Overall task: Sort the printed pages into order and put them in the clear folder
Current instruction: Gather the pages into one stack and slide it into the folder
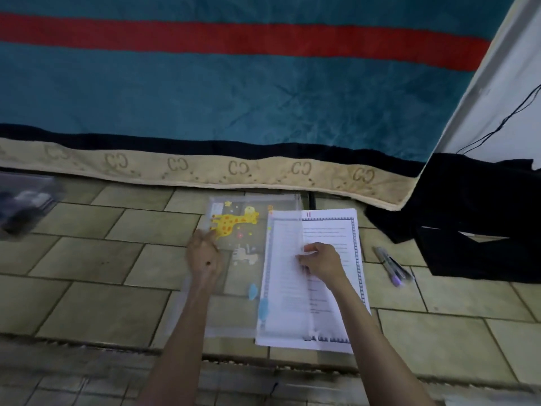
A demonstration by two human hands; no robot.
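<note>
Clearly the pages are going into the folder now, so the sorting looks finished, though their order cannot be checked from here. The clear folder (243, 259) lies flat on the tiled floor (87, 259), printed with a yellow giraffe (234, 222) and a few smaller pale cartoon shapes. The stack of printed pages (330, 282) lies at its right side, its left part already under the translucent flap, whose edge runs down the sheet; its right part, with the patterned border, is still uncovered.

The left hand (205, 256) lies flat on the folder's left part, fingers spread and holding nothing, and seems to pin it to the floor. The right hand (322, 262) rests on the stack at the flap edge, fingertips pinched there; whether its grip has the flap, the paper or both, I cannot tell.

Next, I judge, the stack must slide leftward under the flap while the left hand keeps the folder from skating on the tiles, with corners kept from catching.

As for writing, the top sheet shows a red "11" at its head; the body text is too blurred to read. The bed cover's (263, 98) beige hem repeats a "CC" mark. Two pens (392, 266) lie just beside the pages.
</note>
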